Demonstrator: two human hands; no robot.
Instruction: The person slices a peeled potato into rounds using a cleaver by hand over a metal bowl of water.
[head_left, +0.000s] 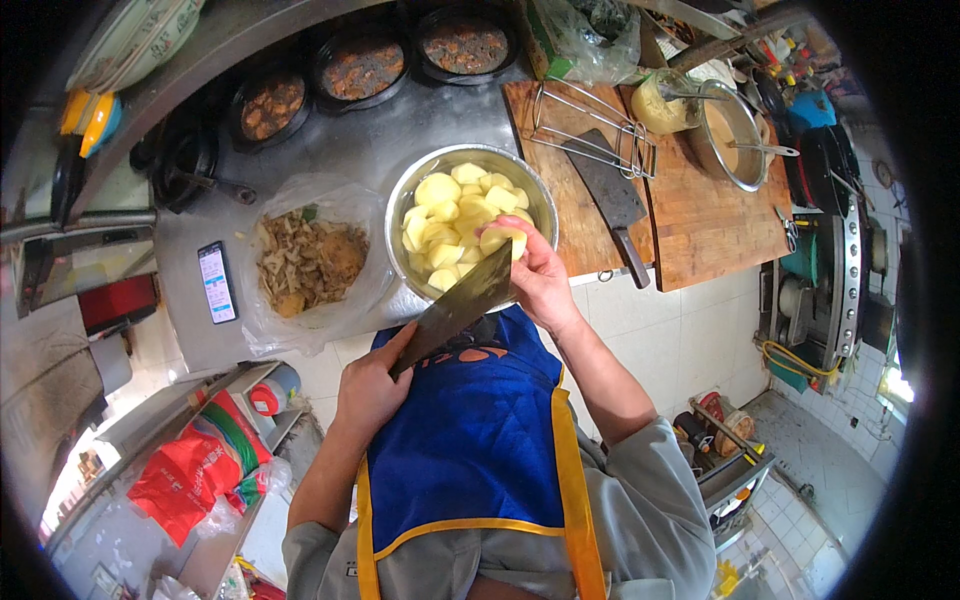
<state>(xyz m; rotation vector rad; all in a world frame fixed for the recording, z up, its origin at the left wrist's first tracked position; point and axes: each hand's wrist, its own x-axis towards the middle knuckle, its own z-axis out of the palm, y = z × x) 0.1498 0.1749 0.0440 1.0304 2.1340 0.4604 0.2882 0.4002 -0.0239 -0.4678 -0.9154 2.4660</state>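
Observation:
My left hand (377, 379) grips a broad cleaver (461, 300), whose dark blade slants up to the right over the near rim of a steel bowl (550, 202). In my right hand (536, 270) is a peeled potato piece (501, 238), held between thumb and fingers at the blade's far end. Pale yellow potato pieces (442, 214) fill much of the bowl below. Left of the bowl, a clear plastic bag (262, 322) lies spread with potato peelings (315, 259) in it. The handle of the cleaver is hidden in my left hand.
A phone (217, 281) lies left on the steel counter (360, 150). Several black bowls of braised food (364, 71) stand behind. Right, wooden boards (712, 232) carry another cleaver (607, 180), a wire rack (585, 127), a glass jar (664, 105) and a batter bowl (727, 139).

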